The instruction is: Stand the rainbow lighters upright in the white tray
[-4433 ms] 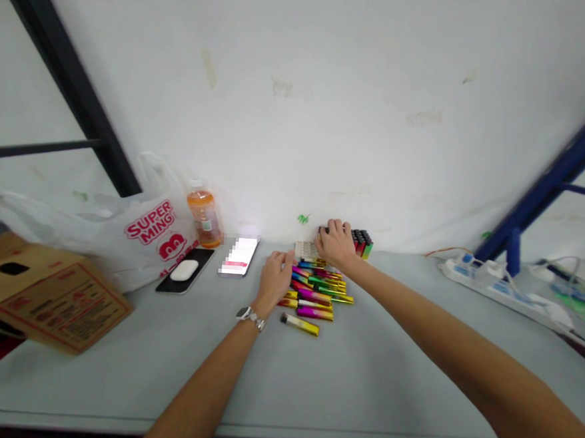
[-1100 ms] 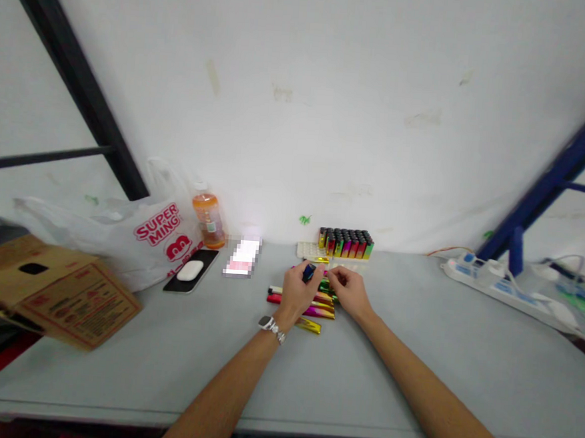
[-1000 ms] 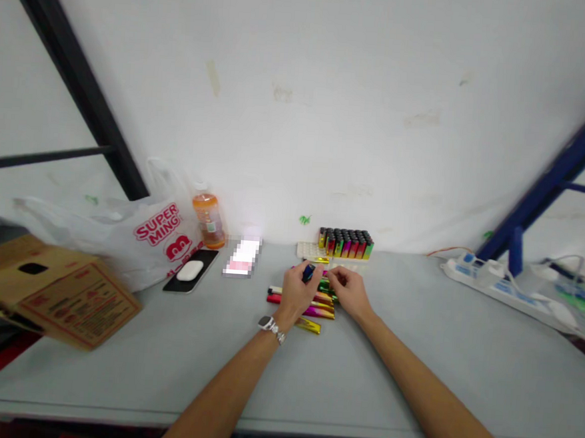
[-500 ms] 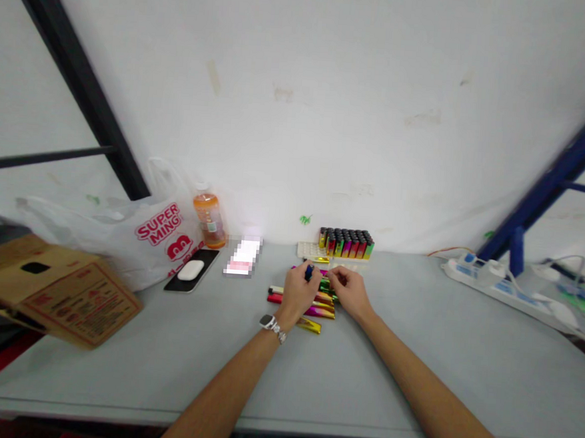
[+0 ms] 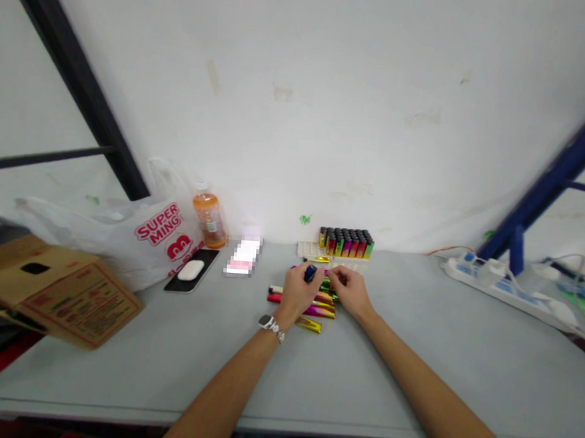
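Note:
My left hand (image 5: 295, 292), with a watch on its wrist, is closed around a lighter with a dark blue cap (image 5: 309, 272), held upright above a pile of loose colourful lighters (image 5: 317, 301) on the grey table. My right hand (image 5: 348, 289) is right beside it with its fingers pinched together by the lighter's top; what they hold, if anything, I cannot make out. Behind the pile, against the wall, a row of upright lighters (image 5: 345, 243) stands in a white tray (image 5: 306, 249).
To the left lie a phone (image 5: 242, 257), a white case on a dark phone (image 5: 189, 270), an orange drink bottle (image 5: 207, 220), a plastic bag (image 5: 136, 235) and a cardboard box (image 5: 51, 292). A white power strip (image 5: 489, 278) sits at the right.
Since 4.4 s ago both hands drew back from the tray to the pile, and the left picked up a blue-capped lighter. Over the last second the hands have hardly moved.

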Demonstrator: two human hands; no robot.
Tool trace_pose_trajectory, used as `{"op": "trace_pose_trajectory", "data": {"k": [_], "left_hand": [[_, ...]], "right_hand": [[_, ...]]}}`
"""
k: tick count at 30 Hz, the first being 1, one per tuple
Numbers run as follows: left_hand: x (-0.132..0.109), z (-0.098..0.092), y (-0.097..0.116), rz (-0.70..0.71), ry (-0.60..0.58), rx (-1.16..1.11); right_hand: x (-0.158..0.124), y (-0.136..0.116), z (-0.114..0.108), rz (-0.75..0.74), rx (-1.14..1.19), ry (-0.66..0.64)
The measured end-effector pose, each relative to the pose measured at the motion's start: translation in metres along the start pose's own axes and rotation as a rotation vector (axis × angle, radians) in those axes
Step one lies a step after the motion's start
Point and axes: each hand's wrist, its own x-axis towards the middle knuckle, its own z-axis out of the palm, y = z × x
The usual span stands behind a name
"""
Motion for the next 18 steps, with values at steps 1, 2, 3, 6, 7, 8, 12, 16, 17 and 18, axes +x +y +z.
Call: {"op": "trace_pose_trajectory", "data": {"k": [1, 2, 3, 6, 7, 8, 12, 16, 17, 18], "left_hand": [[0.0, -0.001, -0.001, 0.008, -0.012, -0.013], [-0.001, -0.001, -0.002, 0.015, -0.026, -0.039], [-0.001, -0.001, -0.004, 0.016, -0.04, -0.075], [-0.003, -0.001, -0.011, -0.027, -0.047, -0.192], [-0.004, -0.001, -0.013, -0.044, -0.04, -0.214], [-0.004, -0.001, -0.014, -0.055, -0.031, -0.224], [-0.005, -0.002, -0.012, 0.002, -0.033, -0.234], [-0.005, -0.002, -0.009, 0.007, -0.126, -0.335], [-0.005, -0.002, -0.009, -0.025, -0.148, -0.362], [-0.005, -0.001, -0.011, -0.062, -0.168, -0.389]], "right_hand": [[0.0, -0.001, -0.001, -0.012, 0.0, 0.004], [0.0, -0.002, -0.002, -0.031, -0.001, 0.013], [0.0, -0.004, -0.003, -0.054, -0.001, 0.021], [-0.003, -0.016, -0.007, -0.132, 0.016, 0.022], [-0.004, -0.022, -0.008, -0.161, 0.024, 0.005], [-0.005, -0.028, -0.01, -0.195, 0.027, -0.028], [-0.007, -0.053, -0.017, -0.347, -0.045, -0.235], [0.0, -0.07, -0.029, -0.395, -0.136, -0.388], [0.002, -0.074, -0.032, -0.393, -0.149, -0.426], [0.005, -0.077, -0.036, -0.39, -0.159, -0.464]]}}
